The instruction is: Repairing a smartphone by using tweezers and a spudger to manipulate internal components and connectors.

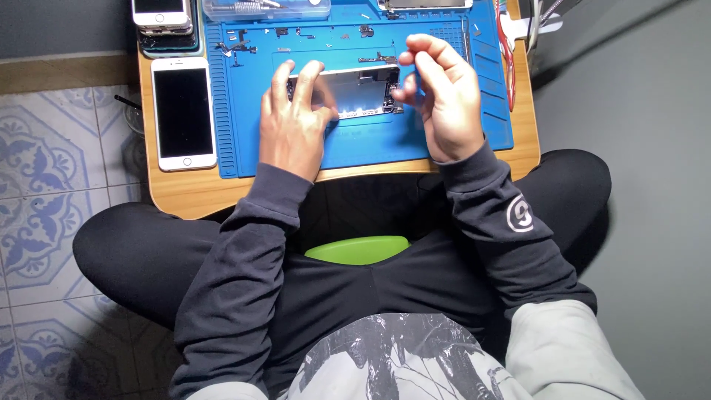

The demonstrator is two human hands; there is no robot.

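Lap: a grey printed garment and dark sleeves are seen nearest the camera; a green bowl-like object (pixel 358 250) is lodged between the crossed legs, just below the near edge of the surface.
Surface: a small wooden surface (pixel 185 194) is shown, most of it covered by a blue repair mat (pixel 370 148).
Opened phone: an opened phone body (pixel 354 90), its metal interior exposed, is laid at the middle of the mat, lengthwise along it.
Left hand: the left hand (pixel 292 122) is laid flat over the left end of the opened phone, fingers spread and pressing it down.
Right hand: the right hand (pixel 438 96) is raised over the right end of the phone, thumb and forefinger drawn together as if pinching a very small part; what is pinched cannot be made out.
Loose parts: small screws and components (pixel 241 46) are scattered along the far edge of the mat.
White phone: a white phone (pixel 183 112) is placed face up at the left edge of the surface; further phones (pixel 163 18) are stacked at the far left corner.
Red tool: a red-handled tool (pixel 506 52) is laid at the right edge of the mat.
Risk: a tiny part may be judged liable to slip from the pinch and be lost among the loose parts or off the near edge into the lap; the phone could shift if the left hand's pressure were eased.
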